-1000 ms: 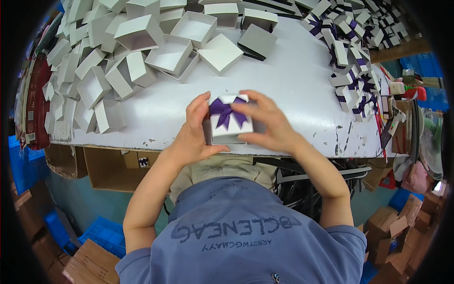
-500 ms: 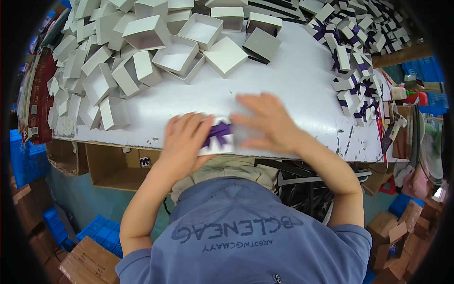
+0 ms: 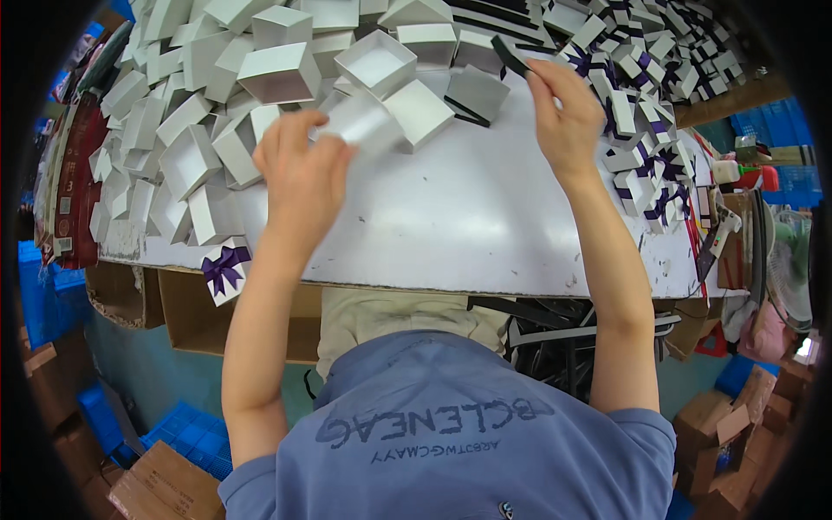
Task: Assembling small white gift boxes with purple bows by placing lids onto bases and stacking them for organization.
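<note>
Left hand (image 3: 299, 173): upper left of centre, fingers curled around a small white open box (image 3: 362, 124), which blurs with motion just above the pile edge.
Right hand (image 3: 568, 117): upper right, pinching a flat dark insert (image 3: 511, 55) between thumb and fingertips, held up over the table.
Table (image 3: 468, 217): white, bare in the middle band of the frame.
Loose boxes (image 3: 199, 130): white open trays heaped across the upper left.
Finished boxes (image 3: 650, 130): white with purple bows, stacked at the upper right.
Stray box (image 3: 224, 269): one bowed box at the table's near edge, lower left.
Step, as I judge: picking up parts for the next box.
Next move calls for: bringing insert and box together, squared up.
</note>
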Demonstrator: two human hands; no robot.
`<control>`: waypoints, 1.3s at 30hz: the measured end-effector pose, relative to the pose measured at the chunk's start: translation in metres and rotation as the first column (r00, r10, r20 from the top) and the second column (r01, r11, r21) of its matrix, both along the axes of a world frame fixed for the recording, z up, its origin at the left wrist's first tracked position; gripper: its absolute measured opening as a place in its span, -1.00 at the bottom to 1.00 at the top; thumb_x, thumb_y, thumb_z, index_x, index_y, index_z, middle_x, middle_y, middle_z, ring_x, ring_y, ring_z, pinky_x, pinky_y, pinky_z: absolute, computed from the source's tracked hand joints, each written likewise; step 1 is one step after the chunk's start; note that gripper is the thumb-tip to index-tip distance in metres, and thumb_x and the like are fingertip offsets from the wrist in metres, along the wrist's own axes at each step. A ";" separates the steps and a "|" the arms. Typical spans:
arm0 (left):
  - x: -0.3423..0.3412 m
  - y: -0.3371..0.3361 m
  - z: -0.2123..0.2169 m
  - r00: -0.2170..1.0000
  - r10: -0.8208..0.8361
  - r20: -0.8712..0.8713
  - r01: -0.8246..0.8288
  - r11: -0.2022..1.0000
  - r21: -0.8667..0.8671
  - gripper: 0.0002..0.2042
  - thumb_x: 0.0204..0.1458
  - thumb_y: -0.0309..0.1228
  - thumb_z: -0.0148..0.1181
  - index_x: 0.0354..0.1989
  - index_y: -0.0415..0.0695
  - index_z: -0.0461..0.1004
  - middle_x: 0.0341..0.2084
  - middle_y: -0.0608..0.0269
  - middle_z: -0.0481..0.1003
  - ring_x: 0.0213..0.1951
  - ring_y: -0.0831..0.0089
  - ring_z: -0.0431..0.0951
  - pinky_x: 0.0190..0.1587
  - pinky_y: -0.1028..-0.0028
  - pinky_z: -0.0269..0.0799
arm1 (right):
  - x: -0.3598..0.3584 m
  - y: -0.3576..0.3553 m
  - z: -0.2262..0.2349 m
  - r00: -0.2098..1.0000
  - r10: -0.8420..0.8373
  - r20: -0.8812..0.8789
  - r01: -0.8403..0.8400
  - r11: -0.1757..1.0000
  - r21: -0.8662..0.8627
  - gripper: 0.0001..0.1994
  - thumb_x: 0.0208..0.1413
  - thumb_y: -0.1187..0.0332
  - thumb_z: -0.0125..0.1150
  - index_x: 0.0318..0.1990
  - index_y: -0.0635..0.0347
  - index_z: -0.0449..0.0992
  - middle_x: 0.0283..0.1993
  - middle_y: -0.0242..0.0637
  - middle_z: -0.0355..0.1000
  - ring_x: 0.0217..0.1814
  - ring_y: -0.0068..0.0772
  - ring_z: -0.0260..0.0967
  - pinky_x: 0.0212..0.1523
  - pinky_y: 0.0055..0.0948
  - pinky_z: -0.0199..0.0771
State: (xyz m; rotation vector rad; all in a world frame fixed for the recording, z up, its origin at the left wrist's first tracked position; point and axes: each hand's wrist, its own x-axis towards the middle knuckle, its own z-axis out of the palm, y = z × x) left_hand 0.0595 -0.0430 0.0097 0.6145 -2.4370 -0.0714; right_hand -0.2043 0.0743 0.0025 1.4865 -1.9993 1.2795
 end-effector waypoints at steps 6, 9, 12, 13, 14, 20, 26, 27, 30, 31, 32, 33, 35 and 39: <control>0.019 0.073 -0.043 0.935 -0.346 -0.071 0.351 0.884 0.310 -0.77 -0.25 -0.43 0.32 -0.52 -0.18 0.35 0.01 -0.06 0.25 0.06 -0.04 0.24 0.08 0.15 0.11 | 0.088 0.073 -0.002 0.781 0.491 -0.386 -0.381 0.864 0.328 -0.78 -0.29 0.44 0.17 -0.37 0.10 0.55 -0.39 -0.45 0.35 -0.45 -0.45 0.24 -0.46 -0.46 0.21; 0.014 0.075 -0.058 0.893 -0.405 -0.198 0.448 0.751 0.486 -0.63 -0.29 -0.40 0.36 -0.31 -0.17 0.33 0.11 -0.13 0.16 0.08 -0.08 0.21 0.09 0.15 0.15 | 0.101 0.081 -0.006 0.715 0.667 -0.209 -0.550 0.721 0.420 -0.78 -0.32 0.38 0.14 -0.40 0.13 0.52 -0.40 -0.48 0.33 -0.45 -0.45 0.23 -0.47 -0.45 0.18; 0.011 0.079 -0.068 0.841 -0.466 -0.277 0.541 0.697 0.471 -0.40 -0.34 -0.33 0.41 -0.08 -0.13 0.24 0.18 -0.10 0.09 0.07 -0.06 0.19 0.06 0.13 0.16 | 0.114 0.075 -0.012 0.664 0.748 -0.012 -0.671 0.603 0.431 -0.93 -0.27 0.39 0.14 -0.55 0.10 0.42 -0.45 -0.44 0.27 -0.35 -0.43 0.29 -0.37 -0.44 0.26; 0.012 0.081 -0.069 0.830 -0.481 -0.284 0.558 0.714 0.423 -0.27 -0.37 -0.30 0.43 0.05 -0.08 0.18 0.21 -0.05 0.06 0.09 -0.04 0.17 0.06 0.14 0.16 | 0.113 0.075 -0.014 0.673 0.740 -0.016 -0.661 0.610 0.437 -0.93 -0.27 0.39 0.14 -0.55 0.10 0.42 -0.45 -0.44 0.27 -0.35 -0.43 0.29 -0.37 -0.44 0.26; 0.014 0.081 -0.066 0.823 -0.488 -0.290 0.568 0.708 0.420 -0.27 -0.37 -0.30 0.43 0.05 -0.08 0.18 0.21 -0.05 0.06 0.09 -0.04 0.17 0.06 0.14 0.16 | 0.111 0.075 -0.015 0.679 0.731 0.064 -0.674 0.586 0.450 -0.88 -0.25 0.42 0.16 -0.45 0.10 0.46 -0.38 -0.42 0.35 -0.28 -0.41 0.33 -0.32 -0.43 0.30; 0.048 0.073 -0.037 0.845 -0.459 0.277 0.394 0.882 0.260 -0.38 -0.30 -0.35 0.35 0.08 0.10 0.33 0.19 0.34 0.18 0.12 -0.03 0.13 0.09 0.13 0.13 | -0.055 0.076 0.018 0.874 -0.255 -0.414 0.419 0.826 0.376 -0.58 -0.23 0.14 0.36 -0.22 0.16 0.45 -0.23 -0.24 0.45 -0.14 -0.15 0.38 -0.14 -0.23 0.33; 0.044 0.068 -0.027 0.817 -0.519 0.250 0.398 0.822 0.406 -0.53 -0.18 -0.34 0.28 0.01 0.08 0.40 0.10 0.37 0.29 0.09 0.02 0.15 0.07 0.17 0.13 | -0.084 0.096 0.014 0.669 -0.271 -0.692 0.611 0.730 0.305 -0.61 -0.15 0.18 0.32 -0.18 0.17 0.44 -0.25 -0.21 0.43 -0.20 -0.22 0.39 -0.17 -0.32 0.29; 0.044 0.068 -0.035 0.842 -0.513 0.164 0.410 0.808 0.424 -0.42 -0.23 -0.33 0.33 0.08 0.06 0.32 0.12 0.26 0.24 0.09 0.01 0.16 0.08 0.17 0.14 | -0.061 0.089 0.021 0.889 -0.250 -0.384 0.382 0.866 0.321 -0.66 -0.09 0.24 0.28 -0.17 0.20 0.46 -0.25 -0.23 0.45 -0.20 -0.29 0.40 -0.17 -0.39 0.32; 0.042 0.070 -0.058 0.868 -0.479 -0.129 0.474 0.722 0.504 -0.17 -0.33 -0.34 0.41 0.21 0.02 0.09 0.17 0.02 0.11 0.11 -0.03 0.15 0.11 0.16 0.17 | 0.023 0.065 0.031 0.620 0.192 0.761 -0.406 0.908 0.103 -0.73 0.07 0.36 0.13 -0.08 0.23 0.49 -0.28 -0.42 0.46 -0.27 -0.65 0.34 -0.25 -0.68 0.33; 0.038 0.070 -0.062 0.848 -0.414 -0.331 0.530 0.651 0.543 -0.03 -0.39 -0.34 0.45 0.27 0.01 -0.04 0.20 -0.11 0.02 0.13 -0.06 0.13 0.12 0.15 0.18 | 0.039 0.058 0.021 0.501 0.140 0.854 -0.528 0.831 0.174 -0.74 0.08 0.36 0.13 -0.09 0.24 0.50 -0.27 -0.42 0.47 -0.27 -0.67 0.34 -0.22 -0.67 0.34; 0.034 0.069 -0.063 0.840 -0.429 -0.334 0.543 0.640 0.544 -0.03 -0.39 -0.34 0.45 0.27 0.01 -0.04 0.20 -0.11 0.02 0.13 -0.06 0.13 0.12 0.15 0.18 | 0.056 0.048 0.008 0.484 0.131 0.865 -0.623 0.746 0.235 -0.75 0.10 0.33 0.11 -0.11 0.25 0.51 -0.27 -0.43 0.47 -0.28 -0.68 0.34 -0.24 -0.63 0.36; 0.030 0.068 -0.063 0.826 -0.437 -0.355 0.560 0.576 0.595 0.04 -0.42 -0.35 0.48 0.28 0.02 -0.14 0.21 -0.17 -0.05 0.15 -0.09 0.11 0.11 0.15 0.21 | 0.073 0.042 -0.007 0.464 0.101 0.880 -0.631 0.735 0.248 -0.75 0.09 0.33 0.11 -0.13 0.26 0.51 -0.28 -0.39 0.48 -0.29 -0.60 0.38 -0.25 -0.59 0.38; 0.023 0.067 -0.065 0.799 -0.415 -0.435 0.600 0.502 0.623 0.02 -0.41 -0.39 0.47 0.28 -0.07 -0.11 0.20 -0.18 -0.03 0.18 -0.09 0.11 0.08 0.19 0.28 | 0.098 0.040 -0.015 0.667 0.196 0.719 -0.595 0.721 0.355 -0.77 0.07 0.34 0.12 -0.18 0.28 0.52 -0.32 -0.29 0.50 -0.32 -0.41 0.44 -0.27 -0.49 0.42; 0.019 0.065 -0.040 0.830 -0.552 -0.082 0.487 0.644 0.590 -0.12 -0.41 -0.40 0.45 0.20 -0.15 0.11 0.18 -0.03 0.08 0.12 0.03 0.20 0.05 0.20 0.27 | 0.123 0.061 -0.013 0.919 0.333 0.211 -0.394 0.799 0.454 -0.80 0.01 0.42 0.13 -0.19 0.23 0.49 -0.28 -0.23 0.48 -0.26 -0.18 0.42 -0.25 -0.34 0.38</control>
